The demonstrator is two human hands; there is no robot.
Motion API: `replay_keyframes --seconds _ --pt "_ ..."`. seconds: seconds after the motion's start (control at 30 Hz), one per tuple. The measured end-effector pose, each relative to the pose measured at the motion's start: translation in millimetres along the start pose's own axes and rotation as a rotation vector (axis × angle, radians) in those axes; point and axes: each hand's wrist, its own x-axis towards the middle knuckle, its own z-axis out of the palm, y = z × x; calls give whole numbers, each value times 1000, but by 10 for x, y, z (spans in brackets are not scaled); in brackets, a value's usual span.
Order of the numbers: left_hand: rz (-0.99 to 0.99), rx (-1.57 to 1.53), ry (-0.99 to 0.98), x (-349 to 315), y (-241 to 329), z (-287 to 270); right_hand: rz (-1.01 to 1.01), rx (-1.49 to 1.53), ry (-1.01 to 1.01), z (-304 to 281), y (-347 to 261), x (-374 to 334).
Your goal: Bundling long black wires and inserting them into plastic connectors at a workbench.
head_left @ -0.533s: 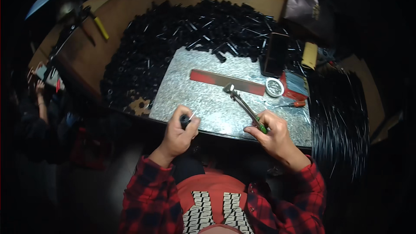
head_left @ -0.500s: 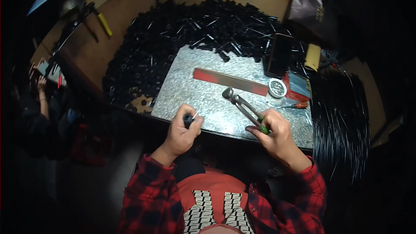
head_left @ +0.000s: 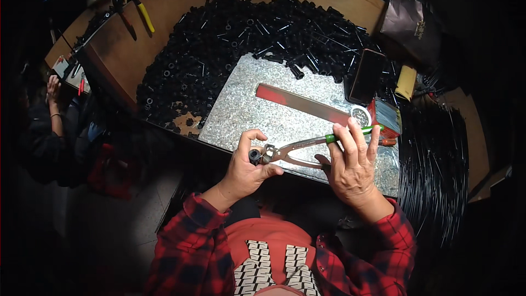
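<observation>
Between the fingers and thumb of my left hand [head_left: 236, 174] is a small black hollow cylindrical part [head_left: 254, 157], its round end showing. My right hand [head_left: 353, 178] grips end-cutting pincers [head_left: 304, 144] by their green-sleeved handles, which are spread apart. The pincers' head lies right against the black part, next to my left fingertips. What the jaws close on is too small to tell. Under the pincers is a speckled grey work board [head_left: 227, 115]. A long metal bar [head_left: 301, 104] with red patches rests on it beyond my hands.
Black parts [head_left: 219, 49] are heaped behind the board. Rightward stand a white tub [head_left: 360, 114], red box [head_left: 390, 126], dark phone [head_left: 367, 75], yellow roll [head_left: 405, 82] and thin black strands [head_left: 433, 170]. Pliers [head_left: 145, 17] hang on the wooden wall. Another person's hand [head_left: 53, 90] is far left.
The pincers have swung left, and their head now meets the black part in my left hand. Their handles have spread, and my right fingers have opened out along them.
</observation>
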Motion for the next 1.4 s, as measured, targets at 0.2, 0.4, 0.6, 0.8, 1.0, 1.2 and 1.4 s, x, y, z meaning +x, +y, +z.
replay_keyframes --seconds 0.2,0.4,0.6,0.8,1.0,1.2,1.4 --pt "-29 -14 25 -1 28 40 -17 112 -114 -15 12 -92" --pt "-84 55 14 -40 -19 -63 -101 212 -124 -64 -8 -142" --pt "-50 95 -163 -105 -44 -175 156 908 -487 -140 -136 -368" --pt "22 14 -309 -109 -11 -119 819 2298 -1428 -159 -185 -496" --pt "-39 174 -151 -120 11 -174 194 986 -354 -198 -244 -458" --pt "-165 -31 -303 -102 143 -176 862 2289 -1280 -142 -171 -690" --pt "16 116 -219 -61 53 -217 453 1267 -744 -306 -284 -485"
